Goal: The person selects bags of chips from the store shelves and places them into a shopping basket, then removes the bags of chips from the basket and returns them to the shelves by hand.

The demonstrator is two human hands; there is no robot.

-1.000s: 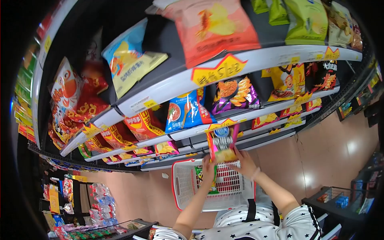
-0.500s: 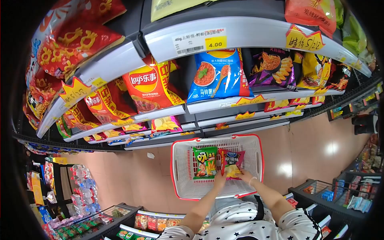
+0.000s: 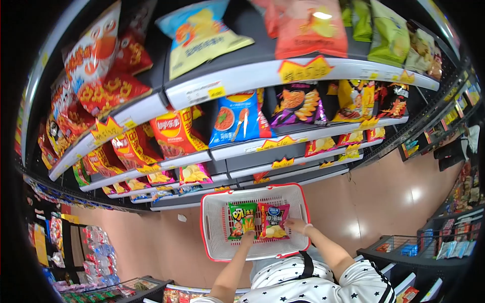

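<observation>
A white basket with a red rim (image 3: 206,237) stands below the shelves, in front of my body. Side by side in it are a green snack bag (image 3: 237,222) and a magenta chip bag (image 3: 273,217) with pictures of yellow chips near its bottom. My left hand (image 3: 247,237) is at the lower right corner of the green bag, its fingers stretched upward against it. At the right edge of the magenta bag, my right hand (image 3: 296,225) has its fingers closed on the side of the bag. Both bags face up.
Curved shelves full of chip bags rise ahead, with a blue bag (image 3: 240,118) and a red Lay's bag (image 3: 174,130) on the middle level. Bottled drinks (image 3: 98,255) stand at the left. A wire-fronted rack (image 3: 404,246) stands at the right.
The magenta bag now sits more upright beside the green one. My left hand has gone from the magenta bag to the green bag; my right hand has moved up the magenta bag's right side.
</observation>
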